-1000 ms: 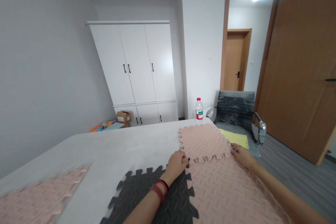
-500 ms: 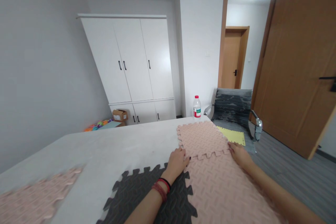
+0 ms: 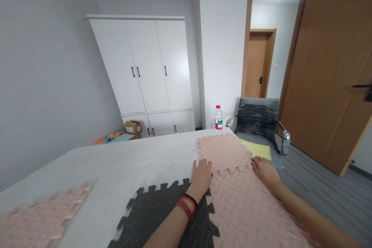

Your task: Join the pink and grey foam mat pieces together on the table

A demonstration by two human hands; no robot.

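Two pink foam mats lie joined on the table, a far pink foam mat [image 3: 223, 151] and a near pink foam mat [image 3: 247, 209] with a jagged seam between them. My left hand [image 3: 202, 178] rests palm down at the seam's left end, fingers apart, partly over the white table and the corner of a dark grey foam mat [image 3: 154, 209]. At the seam's right end, my right hand [image 3: 265, 171] has its bent fingers on the pink mats' edge; its thumb is hard to make out. The grey mat's toothed right side lies against the near pink mat.
Another pink foam mat [image 3: 43, 217] lies at the left of the white table [image 3: 130, 162]. A bottle with a red cap [image 3: 218, 119] stands at the far edge. Beyond the right edge, a yellow foam mat [image 3: 257, 150] lies on a chair [image 3: 258, 116].
My left hand has shifted slightly right and forward, and its fingers now spread flat instead of bending at the seam. The right hand has stayed almost in place at the edge.
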